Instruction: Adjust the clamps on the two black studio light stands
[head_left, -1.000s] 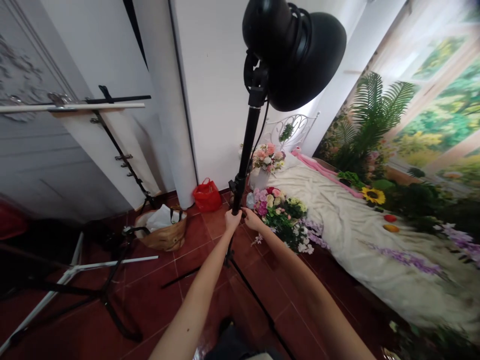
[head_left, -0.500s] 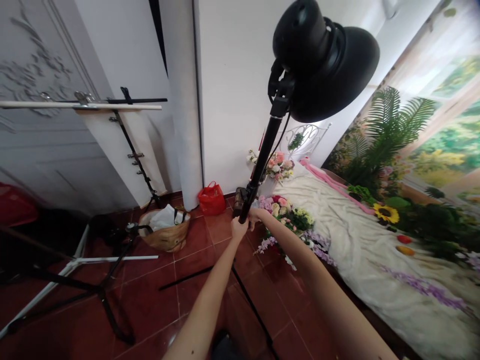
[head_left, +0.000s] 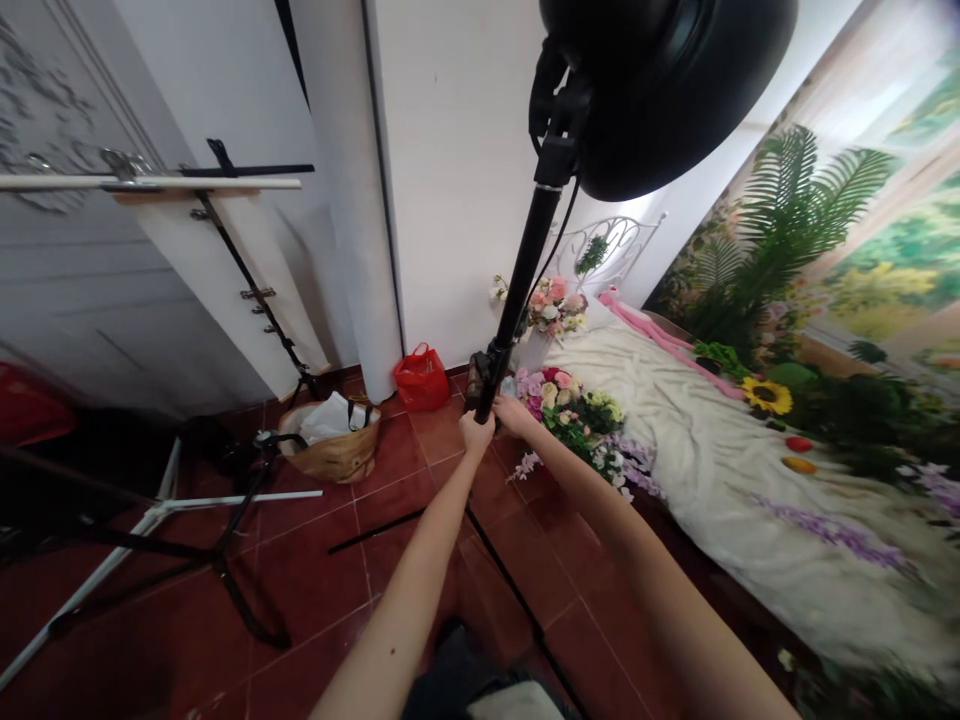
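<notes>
Above red tiles (head_left: 401, 500), hands (head_left: 478, 430) seem wrapped around the lamp stand (head_left: 520, 285)

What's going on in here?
A person has both hands at the black pole of a lamp. The left hand is wrapped around it; the right hand is close against it, its fingers partly hidden. The lamp sits at the top. Flowers are beside the bed, with a red bag and a basket off to the left.
</notes>
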